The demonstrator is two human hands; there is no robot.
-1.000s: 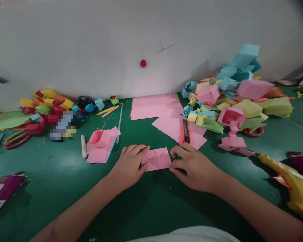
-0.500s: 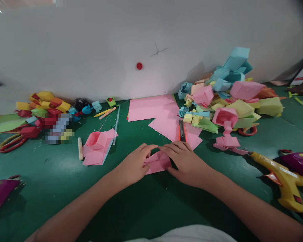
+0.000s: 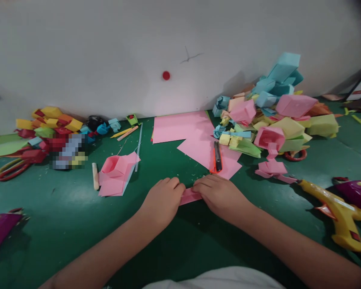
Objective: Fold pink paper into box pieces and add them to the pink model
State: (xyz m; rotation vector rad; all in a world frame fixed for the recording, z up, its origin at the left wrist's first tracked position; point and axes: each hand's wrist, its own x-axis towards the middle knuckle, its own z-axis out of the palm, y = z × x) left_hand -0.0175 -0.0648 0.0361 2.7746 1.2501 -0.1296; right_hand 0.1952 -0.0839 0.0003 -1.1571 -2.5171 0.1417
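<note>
Folded pink paper (image 3: pixel 190 196): lower centre of frame | left hand (image 3: pixel 164 202): curled closed on its left end | right hand (image 3: pixel 224 196): bent over its right end — pinching or pressing, cannot tell | cutter (image 3: pixel 217 154): right of centre, on pink sheets (image 3: pixel 195 151)

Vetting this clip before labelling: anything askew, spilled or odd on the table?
Mildly: loose pink sheets lie at an angle to the rear pink sheet, with a box cutter on top, close to the right hand. Part of the left paper pile is pixelated; can't tell what's there.
</note>
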